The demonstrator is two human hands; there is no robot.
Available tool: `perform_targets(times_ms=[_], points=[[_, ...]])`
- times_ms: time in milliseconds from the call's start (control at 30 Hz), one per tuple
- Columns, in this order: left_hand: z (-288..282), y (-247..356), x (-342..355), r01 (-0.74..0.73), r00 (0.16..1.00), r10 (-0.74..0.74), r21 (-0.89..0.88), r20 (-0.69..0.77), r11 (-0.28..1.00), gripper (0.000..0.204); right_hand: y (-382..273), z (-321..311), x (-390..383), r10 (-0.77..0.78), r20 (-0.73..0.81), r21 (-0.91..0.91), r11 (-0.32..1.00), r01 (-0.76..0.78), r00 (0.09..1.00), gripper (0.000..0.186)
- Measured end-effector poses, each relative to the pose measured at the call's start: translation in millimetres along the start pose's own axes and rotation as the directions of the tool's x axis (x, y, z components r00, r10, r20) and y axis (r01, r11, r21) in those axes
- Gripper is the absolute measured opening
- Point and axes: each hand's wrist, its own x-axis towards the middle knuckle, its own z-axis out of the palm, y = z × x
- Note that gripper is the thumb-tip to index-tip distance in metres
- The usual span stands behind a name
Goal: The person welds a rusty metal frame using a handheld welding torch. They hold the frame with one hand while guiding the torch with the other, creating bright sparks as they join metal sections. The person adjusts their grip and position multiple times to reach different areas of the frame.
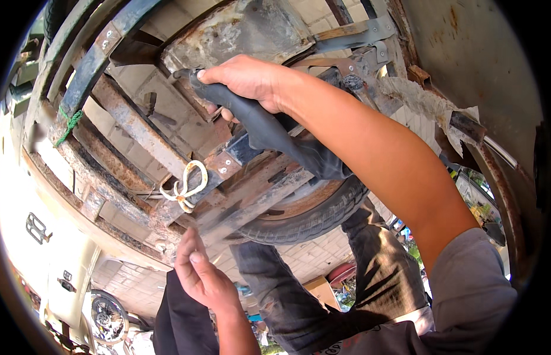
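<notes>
My right hand [249,83] is closed around a limp black rubber inner tube [246,112], thumb on top near its upper end. From there the tube hangs down to the right, and its lower part passes behind my forearm. Below it is a black tyre [299,222] with a rusty rim, partly covered by frame rails. Lower down, my left hand [201,275] is raised beside the rusty frame, fingers stretched upward and a little blurred, with nothing visible in it. A looped cream-coloured cord [189,183] is tied to the frame just above that hand.
Rusty metal bars [127,118] of a vehicle frame surround my hands. A green string [69,125] is knotted on one bar. A weathered metal plate [240,35] lies at the top, a large panel [465,53] at the right. A bicycle wheel [107,313] shows lower left.
</notes>
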Motion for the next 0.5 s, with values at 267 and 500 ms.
perform_targets(times_ms=[267, 500], points=[[-44.3, -25.4, -95.4, 0.388, 0.897, -0.416, 0.184, 0.152, 0.903, 0.020, -6.8, -2.2, -27.5, -0.133, 0.056, 0.182, 0.976, 0.121, 0.990, 0.032], [-38.8, -19.0, -113.4, 0.424, 0.884, -0.433, 0.090, 0.174, 0.901, 0.022, -7.7, 39.7, -79.2, -0.343, -0.159, -0.218, 0.927, 0.306, 0.926, 0.040]])
